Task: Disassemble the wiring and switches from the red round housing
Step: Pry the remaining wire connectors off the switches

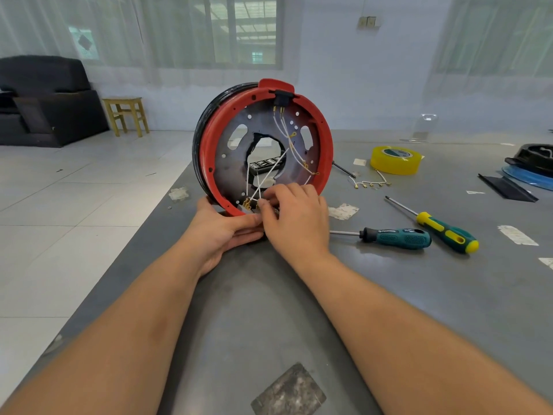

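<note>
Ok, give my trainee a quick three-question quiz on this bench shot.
1. True or false: the red housing stands on edge on the table.
2. Which of the hands steadies the housing's lower rim: A left hand, B right hand?
3. How many screwdrivers lie to the right of the hands?

Key: 1 true. 2 A; the right hand works at the white wires. 3 two: the teal screwdriver and the yellow-teal screwdriver.
</note>
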A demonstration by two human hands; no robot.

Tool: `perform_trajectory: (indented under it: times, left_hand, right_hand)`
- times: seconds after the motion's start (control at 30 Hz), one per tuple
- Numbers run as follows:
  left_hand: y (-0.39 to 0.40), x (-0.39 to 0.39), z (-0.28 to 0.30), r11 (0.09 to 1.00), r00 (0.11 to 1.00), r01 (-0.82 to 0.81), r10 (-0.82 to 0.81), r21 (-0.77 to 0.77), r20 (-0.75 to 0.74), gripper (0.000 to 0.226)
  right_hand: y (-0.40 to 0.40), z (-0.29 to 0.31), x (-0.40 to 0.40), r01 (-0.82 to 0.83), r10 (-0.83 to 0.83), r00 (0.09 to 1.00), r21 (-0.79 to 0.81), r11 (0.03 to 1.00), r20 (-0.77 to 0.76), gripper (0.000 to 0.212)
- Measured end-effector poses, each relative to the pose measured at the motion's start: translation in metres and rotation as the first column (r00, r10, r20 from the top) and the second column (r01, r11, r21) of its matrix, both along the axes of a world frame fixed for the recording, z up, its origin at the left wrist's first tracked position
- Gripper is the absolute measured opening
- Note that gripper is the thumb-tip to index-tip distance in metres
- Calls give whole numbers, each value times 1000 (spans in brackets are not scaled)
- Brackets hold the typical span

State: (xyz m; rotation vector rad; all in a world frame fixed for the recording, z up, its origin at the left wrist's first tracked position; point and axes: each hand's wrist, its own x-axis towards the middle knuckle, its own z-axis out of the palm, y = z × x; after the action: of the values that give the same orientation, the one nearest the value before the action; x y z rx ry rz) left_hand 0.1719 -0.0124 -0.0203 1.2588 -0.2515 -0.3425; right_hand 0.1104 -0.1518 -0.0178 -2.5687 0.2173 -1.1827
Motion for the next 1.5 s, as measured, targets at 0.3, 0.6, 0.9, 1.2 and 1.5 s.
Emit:
perform_trajectory:
  times: [0.3,0.6,0.9,1.2,1.5]
  left_hand:
    - [-1,2,-4,1000,1000,-11,10,5,27,84]
    - [-1,2,-3,999,999,-11,9,42,34,86]
    - [-1,0,-1,999,999,-21,20,45,35,77]
    - [-3,-1,2,996,995,-92,92,-5,-28,80]
    - [-3,-1,2,988,988,-152,152,-17,-17,73]
  right_hand:
    - [2,0,10,-13,19,999,133,991,-40,13]
    - [3,5,8,-31,46,997,245,969,-57,15]
    - [-3,8,2,-18,25,999,212,977,-29,20]
    - [-22,3,-31,-75,97,990,196,978,-105,16]
    - [-100,25,-32,183,-36,950,460,869,-310,18]
